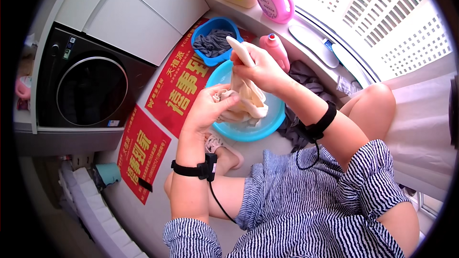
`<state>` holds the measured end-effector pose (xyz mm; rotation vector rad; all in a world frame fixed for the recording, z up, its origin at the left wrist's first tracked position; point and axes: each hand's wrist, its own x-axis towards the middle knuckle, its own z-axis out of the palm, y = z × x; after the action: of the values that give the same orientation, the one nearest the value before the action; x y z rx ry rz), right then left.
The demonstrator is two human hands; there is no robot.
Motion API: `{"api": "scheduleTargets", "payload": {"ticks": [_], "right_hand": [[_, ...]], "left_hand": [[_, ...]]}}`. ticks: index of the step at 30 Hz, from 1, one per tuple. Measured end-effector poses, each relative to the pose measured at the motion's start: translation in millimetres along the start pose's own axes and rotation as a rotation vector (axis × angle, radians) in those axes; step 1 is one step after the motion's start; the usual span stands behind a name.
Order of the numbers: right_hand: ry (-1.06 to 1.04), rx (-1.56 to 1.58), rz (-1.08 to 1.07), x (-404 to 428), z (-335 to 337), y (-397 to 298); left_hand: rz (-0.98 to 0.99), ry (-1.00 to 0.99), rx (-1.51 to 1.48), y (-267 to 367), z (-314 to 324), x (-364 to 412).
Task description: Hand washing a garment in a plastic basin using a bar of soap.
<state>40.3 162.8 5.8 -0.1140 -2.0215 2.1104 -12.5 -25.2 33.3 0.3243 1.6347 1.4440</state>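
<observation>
My left hand (209,109) grips a bunched cream cloth (247,98), the thumb laid across its folds. In my right hand (261,64) is a smooth white handle (241,52), its end pointing up and away from me; what it belongs to is hidden by the fingers and cloth. Part of the cloth hangs below the right fingers. Both hands are above a light-blue plastic basin (247,136), which holds cloudy water and stands on the floor between my legs.
Behind stands a darker blue tub (199,48) of grey clothes (213,43). A pink bottle (276,48) and dark cloth (304,75) lie right of the basin. Detergent bottles (274,1) line the window sill. Red printed mats (179,93) lie before a black front-loading washer (91,91).
</observation>
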Motion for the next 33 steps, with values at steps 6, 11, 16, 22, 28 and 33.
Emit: {"api": "scheduleTargets", "payload": {"ticks": [6, 11, 16, 22, 28, 33], "right_hand": [[0.107, -0.209, 0.007, -4, -1, 10], [0.213, -0.725, -0.164, -29, 2, 23], [0.158, -1.005, -0.322, -49, 30, 18], [0.228, -1.162, -0.279, -35, 14, 32], [0.188, -1.05, -0.396, -46, 35, 20], [0.178, -0.875, -0.152, -33, 15, 34]], "left_hand": [[0.056, 0.066, -0.046, -14, -11, 12], [0.093, 0.104, -0.307, -10, -5, 10], [0.031, 0.155, -0.405, -12, -2, 10], [0.05, 0.064, -0.425, -10, 0, 5], [0.042, 0.12, -0.408, -7, 4, 5], [0.079, 0.125, -0.362, -8, -1, 3]]}}
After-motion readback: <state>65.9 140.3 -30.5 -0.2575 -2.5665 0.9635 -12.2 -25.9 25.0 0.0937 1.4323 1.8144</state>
